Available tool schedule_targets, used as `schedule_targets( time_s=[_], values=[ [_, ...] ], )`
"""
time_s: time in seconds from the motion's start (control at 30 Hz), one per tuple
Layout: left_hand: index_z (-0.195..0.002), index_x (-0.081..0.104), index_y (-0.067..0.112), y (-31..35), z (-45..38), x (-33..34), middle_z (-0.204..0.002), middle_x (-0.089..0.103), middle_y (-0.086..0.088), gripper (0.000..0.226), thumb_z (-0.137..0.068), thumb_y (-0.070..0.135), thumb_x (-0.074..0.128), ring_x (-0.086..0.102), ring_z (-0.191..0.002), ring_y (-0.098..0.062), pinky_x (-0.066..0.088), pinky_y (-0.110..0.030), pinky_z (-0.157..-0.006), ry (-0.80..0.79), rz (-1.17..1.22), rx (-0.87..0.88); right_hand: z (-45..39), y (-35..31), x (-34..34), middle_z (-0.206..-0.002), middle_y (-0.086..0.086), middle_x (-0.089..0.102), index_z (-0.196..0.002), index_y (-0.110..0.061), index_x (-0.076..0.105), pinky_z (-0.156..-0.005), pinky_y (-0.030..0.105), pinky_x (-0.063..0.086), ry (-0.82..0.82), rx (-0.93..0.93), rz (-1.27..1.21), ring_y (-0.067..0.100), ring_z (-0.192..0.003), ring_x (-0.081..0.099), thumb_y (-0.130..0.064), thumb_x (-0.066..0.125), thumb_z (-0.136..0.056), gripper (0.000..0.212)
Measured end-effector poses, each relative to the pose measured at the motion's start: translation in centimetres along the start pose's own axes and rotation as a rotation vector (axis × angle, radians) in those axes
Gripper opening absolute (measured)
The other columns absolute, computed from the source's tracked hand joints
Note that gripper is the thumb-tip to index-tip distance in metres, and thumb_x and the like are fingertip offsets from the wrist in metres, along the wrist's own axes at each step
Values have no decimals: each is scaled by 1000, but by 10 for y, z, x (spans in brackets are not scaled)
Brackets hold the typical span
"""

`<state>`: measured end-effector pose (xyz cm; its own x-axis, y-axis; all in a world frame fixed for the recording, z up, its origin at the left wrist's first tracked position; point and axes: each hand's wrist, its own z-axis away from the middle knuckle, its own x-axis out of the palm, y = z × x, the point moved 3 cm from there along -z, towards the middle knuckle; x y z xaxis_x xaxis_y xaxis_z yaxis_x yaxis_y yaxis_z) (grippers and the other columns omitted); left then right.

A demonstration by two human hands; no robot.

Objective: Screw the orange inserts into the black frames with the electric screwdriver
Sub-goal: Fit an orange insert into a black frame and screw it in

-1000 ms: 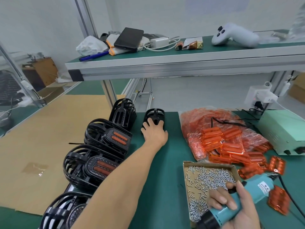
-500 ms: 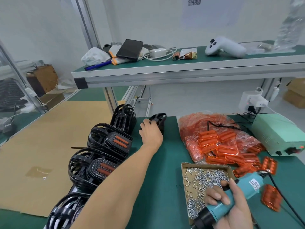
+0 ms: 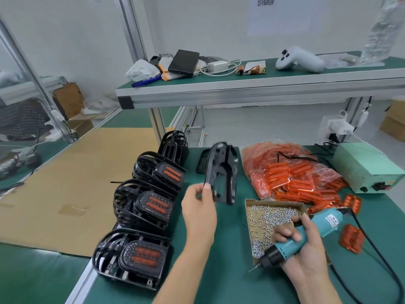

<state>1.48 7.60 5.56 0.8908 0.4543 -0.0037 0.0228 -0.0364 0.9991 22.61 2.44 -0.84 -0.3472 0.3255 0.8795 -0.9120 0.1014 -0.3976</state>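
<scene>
My left hand [image 3: 198, 207] pinches the lower edge of a black frame [image 3: 221, 172] and holds it upright above the green mat. My right hand [image 3: 302, 244] grips the teal electric screwdriver [image 3: 306, 235], its bit pointing down-left near the mat. Orange inserts [image 3: 293, 181] lie piled on a clear bag at the right, with a few loose ones [image 3: 351, 238] beside the screwdriver. A cardboard tray of screws [image 3: 269, 216] sits in front of the bag. Stacks of black frames with orange inserts fitted [image 3: 151, 202] line the left.
Another black part [image 3: 201, 161] lies behind the held frame. A pale green power box [image 3: 363, 170] stands at the right, its cable trailing past my right hand. A raised shelf [image 3: 263, 91] with a phone, charger and controller overhangs the back. Cardboard sheet [image 3: 65, 183] covers the left bench.
My left hand has lifted the black frame off the mat at the back and brought it nearer and upright. The right hand with the screwdriver has stayed over the tray.
</scene>
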Motion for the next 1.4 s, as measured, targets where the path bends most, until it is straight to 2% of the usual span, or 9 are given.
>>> schedule_targets(
  time_s=[0.17,0.37,0.57,0.67,0.77,1.03,1.17,1.27,1.4],
  values=[
    [-91,69,3,-39,51,-41,-84,75,-9,22,-103,19,61,73,-78,-17,61,-28,-69,-32,171,-334,1,0,-1,-55,-12,38,-81,-25,61,-52,17,43,11,-1,17,6,-59,45,-37,72,-86,17],
    [-90,67,-4,-67,78,-63,-89,74,-18,24,-102,17,62,76,-84,-26,63,-30,-68,-33,82,-454,3,0,1,-55,-11,38,-77,-24,61,-52,18,43,11,2,10,7,-59,45,-35,71,-88,19],
    [-83,65,16,-57,82,-76,-62,70,-4,29,-101,38,60,71,-58,-18,59,-35,-71,-253,-532,-192,3,0,2,-56,-11,36,-81,-23,60,-53,17,42,21,19,10,6,-60,44,-37,68,-90,18],
    [-84,59,15,-47,82,-73,-82,62,0,34,-104,42,53,59,-75,-19,46,-34,-71,-285,-837,-18,3,0,1,-57,-10,35,-82,-23,59,-53,18,42,23,21,7,7,-60,44,-37,68,-90,19],
    [-89,55,14,-46,84,-71,-99,49,-2,33,-107,40,46,54,-81,-23,43,-35,-77,-330,-962,9,3,-1,-1,-56,-10,36,-81,-22,60,-52,18,43,16,25,4,7,-59,45,-36,70,-89,19],
    [-104,61,19,-43,88,-81,-107,42,0,28,-104,45,49,63,-90,-25,48,-38,-84,-324,-1102,12,3,-2,-1,-56,-10,37,-84,-22,59,-50,20,44,20,42,-6,8,-57,46,-35,72,-88,19],
    [-105,64,28,-21,72,-61,-106,48,11,19,-100,45,57,56,-78,-2,38,-26,-71,-257,-902,195,3,-2,-1,-56,-9,36,-81,-21,60,-50,20,44,17,41,-10,8,-57,45,-34,71,-90,19],
    [-98,68,31,1,49,-5,-96,58,16,6,-98,34,63,55,-84,2,42,-22,-76,-383,-729,387,5,-3,2,-55,-9,37,-77,-22,62,-50,19,43,9,41,5,8,-56,46,-34,71,-90,20],
    [-109,73,24,15,19,92,-105,72,9,16,-99,23,62,65,-95,-9,56,-33,-90,-650,-724,530,6,-3,3,-55,-9,37,-78,-21,62,-49,19,42,13,39,2,7,-56,46,-34,69,-92,20]
  ],
)
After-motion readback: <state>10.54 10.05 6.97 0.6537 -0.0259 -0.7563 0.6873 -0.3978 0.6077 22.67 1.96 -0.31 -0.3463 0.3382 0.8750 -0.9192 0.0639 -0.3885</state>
